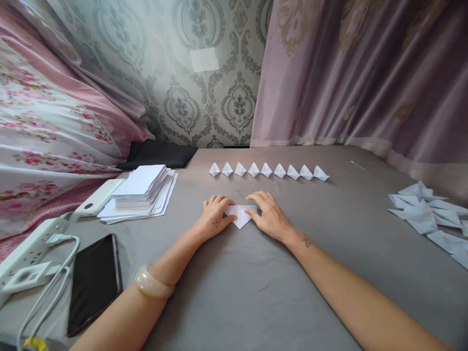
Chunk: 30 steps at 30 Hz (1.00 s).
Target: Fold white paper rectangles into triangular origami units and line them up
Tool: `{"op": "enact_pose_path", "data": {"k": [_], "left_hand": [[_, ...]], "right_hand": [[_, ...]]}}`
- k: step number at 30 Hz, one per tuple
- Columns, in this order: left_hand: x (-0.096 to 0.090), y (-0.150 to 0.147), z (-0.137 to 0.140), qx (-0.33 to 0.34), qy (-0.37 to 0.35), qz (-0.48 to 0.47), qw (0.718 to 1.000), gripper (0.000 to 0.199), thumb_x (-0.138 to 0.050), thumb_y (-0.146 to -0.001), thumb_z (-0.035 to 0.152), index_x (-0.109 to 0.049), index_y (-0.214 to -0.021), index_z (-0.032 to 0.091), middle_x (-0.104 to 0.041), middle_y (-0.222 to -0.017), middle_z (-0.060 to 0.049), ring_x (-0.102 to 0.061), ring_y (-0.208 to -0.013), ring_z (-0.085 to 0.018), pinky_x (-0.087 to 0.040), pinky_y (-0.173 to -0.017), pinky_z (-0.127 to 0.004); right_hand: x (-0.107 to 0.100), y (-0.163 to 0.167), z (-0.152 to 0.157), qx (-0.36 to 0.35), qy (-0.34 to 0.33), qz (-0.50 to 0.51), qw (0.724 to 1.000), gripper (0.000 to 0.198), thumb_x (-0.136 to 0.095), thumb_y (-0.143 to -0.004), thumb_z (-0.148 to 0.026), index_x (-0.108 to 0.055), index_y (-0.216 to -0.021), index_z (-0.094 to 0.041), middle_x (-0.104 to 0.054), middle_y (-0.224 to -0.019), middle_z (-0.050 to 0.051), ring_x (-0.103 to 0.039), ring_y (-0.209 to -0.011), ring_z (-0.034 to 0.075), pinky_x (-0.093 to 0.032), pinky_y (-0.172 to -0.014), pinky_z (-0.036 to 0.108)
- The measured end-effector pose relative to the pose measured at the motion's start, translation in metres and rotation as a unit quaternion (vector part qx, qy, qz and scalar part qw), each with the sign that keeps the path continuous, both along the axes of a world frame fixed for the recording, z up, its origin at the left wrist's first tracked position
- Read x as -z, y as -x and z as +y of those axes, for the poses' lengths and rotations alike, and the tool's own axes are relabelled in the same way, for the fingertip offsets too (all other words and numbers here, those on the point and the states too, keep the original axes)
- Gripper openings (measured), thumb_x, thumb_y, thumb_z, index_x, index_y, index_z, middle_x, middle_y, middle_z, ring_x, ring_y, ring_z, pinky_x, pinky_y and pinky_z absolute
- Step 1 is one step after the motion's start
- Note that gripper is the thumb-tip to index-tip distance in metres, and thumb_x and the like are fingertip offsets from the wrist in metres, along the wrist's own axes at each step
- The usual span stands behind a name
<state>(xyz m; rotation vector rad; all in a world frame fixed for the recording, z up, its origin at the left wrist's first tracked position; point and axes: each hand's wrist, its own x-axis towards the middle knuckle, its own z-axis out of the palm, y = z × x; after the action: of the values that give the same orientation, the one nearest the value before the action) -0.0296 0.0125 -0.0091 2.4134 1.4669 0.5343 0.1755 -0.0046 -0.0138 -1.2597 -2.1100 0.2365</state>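
A small folded piece of white paper (240, 215) lies on the grey cloth in front of me, its point facing my body. My left hand (217, 214) grips its left corner, thumb on top and fingers curled behind the upper edge. On the opposite corner, my right hand (269, 213) has its thumb pressed on the paper, with the fingers arched over the far side. Beyond both hands stands a row of several small folded white paper shapes (253, 169). The underside of the held paper is hidden.
At left sit a stack of white paper (139, 187), a white box-like device (98, 197), a black phone (95, 282) and a power strip (32, 248) with cables. Several larger folded papers (417, 209) lie at far right. A black cloth-like item (159, 153) rests by the wall.
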Motion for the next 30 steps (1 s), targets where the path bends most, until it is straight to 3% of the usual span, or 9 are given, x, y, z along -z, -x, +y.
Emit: {"op": "enact_pose_path", "data": {"k": [4, 9, 16, 30], "left_hand": [[0.0001, 0.0016, -0.0002, 0.000, -0.002, 0.002, 1.000, 0.030, -0.061, -0.081, 0.035, -0.057, -0.108, 0.023, -0.060, -0.109, -0.005, -0.048, -0.103, -0.024, -0.032, -0.087, -0.039], [0.0027, 0.0056, 0.0016, 0.003, 0.006, 0.002, 1.000, 0.031, -0.059, -0.081, 0.042, -0.060, -0.107, 0.025, -0.060, -0.112, -0.006, -0.049, -0.103, -0.025, -0.032, -0.087, -0.041], [0.0053, 0.0074, 0.0009, 0.019, -0.032, 0.006, 0.999, 0.030, -0.059, -0.082, 0.044, -0.061, -0.106, 0.025, -0.059, -0.110, -0.006, -0.049, -0.102, -0.025, -0.032, -0.087, -0.041], [0.0044, 0.0078, -0.0016, 0.032, -0.079, 0.031, 0.996, 0.030, -0.057, -0.084, 0.043, -0.061, -0.106, 0.025, -0.060, -0.110, -0.007, -0.049, -0.101, -0.025, -0.031, -0.089, -0.042]], "right_hand": [[0.0012, 0.0013, 0.0000, -0.004, 0.017, -0.040, 0.999, 0.033, -0.063, -0.081, -0.024, -0.056, -0.113, -0.024, -0.054, -0.111, 0.006, -0.047, -0.102, 0.023, -0.040, -0.093, 0.040], [0.0034, 0.0008, 0.0021, -0.020, 0.029, -0.080, 0.996, 0.034, -0.056, -0.086, -0.029, -0.057, -0.120, -0.025, -0.053, -0.114, 0.008, -0.046, -0.105, 0.025, -0.039, -0.093, 0.042], [0.0030, 0.0005, 0.0012, -0.026, 0.039, -0.099, 0.994, 0.024, -0.051, -0.089, -0.030, -0.064, -0.109, -0.026, -0.054, -0.112, 0.008, -0.046, -0.103, 0.024, -0.039, -0.091, 0.042], [0.0033, 0.0009, 0.0002, -0.020, 0.015, -0.107, 0.994, 0.022, -0.052, -0.089, -0.028, -0.064, -0.107, -0.025, -0.054, -0.111, 0.008, -0.046, -0.102, 0.024, -0.039, -0.090, 0.041]]}}
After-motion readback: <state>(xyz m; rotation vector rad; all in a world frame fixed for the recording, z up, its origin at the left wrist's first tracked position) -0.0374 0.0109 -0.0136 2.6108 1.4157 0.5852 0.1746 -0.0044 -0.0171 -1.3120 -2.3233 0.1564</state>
